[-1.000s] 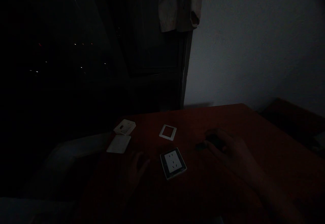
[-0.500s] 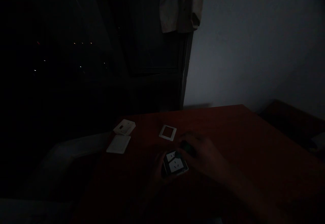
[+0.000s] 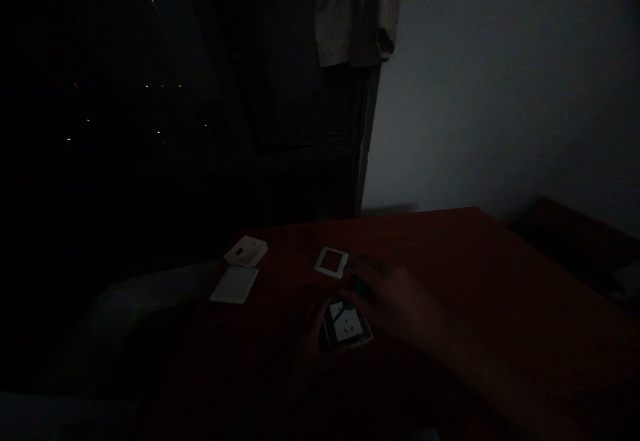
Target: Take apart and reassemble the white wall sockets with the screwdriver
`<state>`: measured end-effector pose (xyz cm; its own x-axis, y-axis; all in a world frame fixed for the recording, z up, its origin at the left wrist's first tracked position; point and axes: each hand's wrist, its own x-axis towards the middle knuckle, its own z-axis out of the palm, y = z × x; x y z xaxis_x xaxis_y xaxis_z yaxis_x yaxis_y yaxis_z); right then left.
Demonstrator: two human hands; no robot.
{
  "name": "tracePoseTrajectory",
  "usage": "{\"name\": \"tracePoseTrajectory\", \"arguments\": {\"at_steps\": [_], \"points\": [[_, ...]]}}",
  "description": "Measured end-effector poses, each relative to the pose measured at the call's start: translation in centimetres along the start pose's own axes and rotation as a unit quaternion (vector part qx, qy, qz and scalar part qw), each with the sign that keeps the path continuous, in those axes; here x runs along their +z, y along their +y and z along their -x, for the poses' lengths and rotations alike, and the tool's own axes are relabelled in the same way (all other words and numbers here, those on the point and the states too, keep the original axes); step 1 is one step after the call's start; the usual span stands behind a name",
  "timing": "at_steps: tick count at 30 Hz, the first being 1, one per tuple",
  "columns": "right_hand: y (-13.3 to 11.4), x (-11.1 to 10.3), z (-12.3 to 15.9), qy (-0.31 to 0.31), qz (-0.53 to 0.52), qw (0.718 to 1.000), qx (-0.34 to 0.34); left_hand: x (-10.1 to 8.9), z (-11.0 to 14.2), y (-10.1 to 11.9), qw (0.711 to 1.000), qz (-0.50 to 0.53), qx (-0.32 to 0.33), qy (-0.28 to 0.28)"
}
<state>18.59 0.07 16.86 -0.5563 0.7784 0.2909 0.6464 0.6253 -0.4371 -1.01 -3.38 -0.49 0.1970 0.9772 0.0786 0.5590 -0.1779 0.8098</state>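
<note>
In dim light, my left hand (image 3: 311, 341) curls around the side of a wall socket (image 3: 349, 325) with a white slotted face and a dark surround. My right hand (image 3: 400, 297) is closed on a green-handled tool (image 3: 361, 287). The tool's lower end is over the upper part of the socket face; the darkness hides its tip and exact kind. Just beyond both hands, a white square cover frame (image 3: 327, 271) lies flat on the reddish-brown table (image 3: 430, 241).
At the table's left edge are a white box-like piece (image 3: 253, 252) and a flat white plate (image 3: 234, 285), close together. Behind the table stand a pale wall (image 3: 475, 94) and a dark window (image 3: 150, 107). Cloth (image 3: 345, 21) hangs above.
My right hand has moved slightly left and down with the green-handled tool, closer over the socket. My left hand and the socket have barely moved.
</note>
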Motion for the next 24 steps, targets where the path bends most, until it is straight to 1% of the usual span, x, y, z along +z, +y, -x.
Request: {"name": "tracePoseTrajectory", "arguments": {"at_steps": [4,9,18,21,24], "points": [[0.1,-0.1,-0.4,0.009,-0.002,1.0,-0.005,0.1,0.0,0.1,1.0,0.015,0.002,0.011],[-0.1,-0.1,-0.7,0.005,0.0,1.0,-0.015,0.2,0.0,0.0,1.0,0.02,0.001,0.011],[-0.3,-0.3,-0.7,-0.005,0.01,1.0,-0.009,-0.8,0.3,0.9,0.999,0.029,-0.003,0.014],[-0.6,-0.4,-0.9,-0.019,0.031,0.999,-0.013,-0.9,0.2,1.2,0.999,0.032,-0.002,0.016],[-1.1,-0.3,-1.2,-0.029,0.078,0.997,-0.008,-1.0,0.2,1.4,0.999,0.035,-0.001,0.018]]}}
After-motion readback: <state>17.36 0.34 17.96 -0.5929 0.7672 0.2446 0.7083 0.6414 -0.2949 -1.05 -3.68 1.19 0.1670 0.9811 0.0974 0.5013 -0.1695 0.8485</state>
